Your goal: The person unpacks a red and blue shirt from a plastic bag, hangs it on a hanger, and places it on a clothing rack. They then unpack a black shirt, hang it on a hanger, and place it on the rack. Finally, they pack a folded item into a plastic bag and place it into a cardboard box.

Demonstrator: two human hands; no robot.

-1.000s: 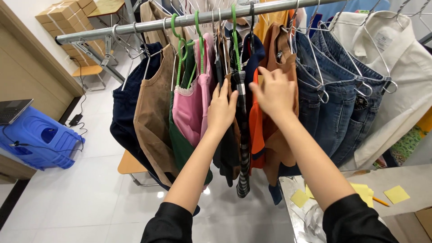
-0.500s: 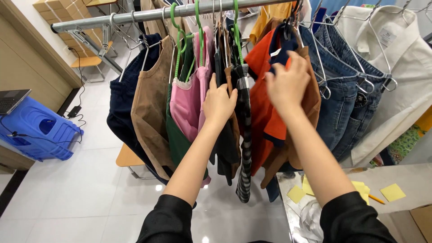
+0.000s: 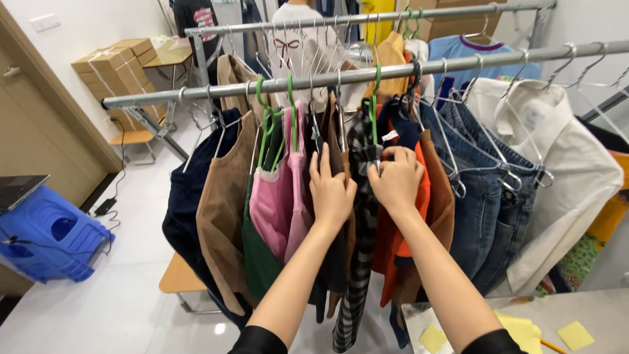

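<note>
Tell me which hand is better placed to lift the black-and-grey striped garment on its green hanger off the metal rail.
Right. The right hand already grips the top of the black-and-grey striped garment, directly below its green hanger. The left hand lies flat against the dark clothes beside it, parting them.

Tightly packed clothes rail point(image 3: 196, 95), little passing room.
Narrow gap around striped garment point(image 3: 359, 223); pink top point(image 3: 278, 203) crowding leftward, orange garment point(image 3: 406, 242) and jeans point(image 3: 485, 196) rightward; open floor point(image 3: 98, 308) below left.
</note>
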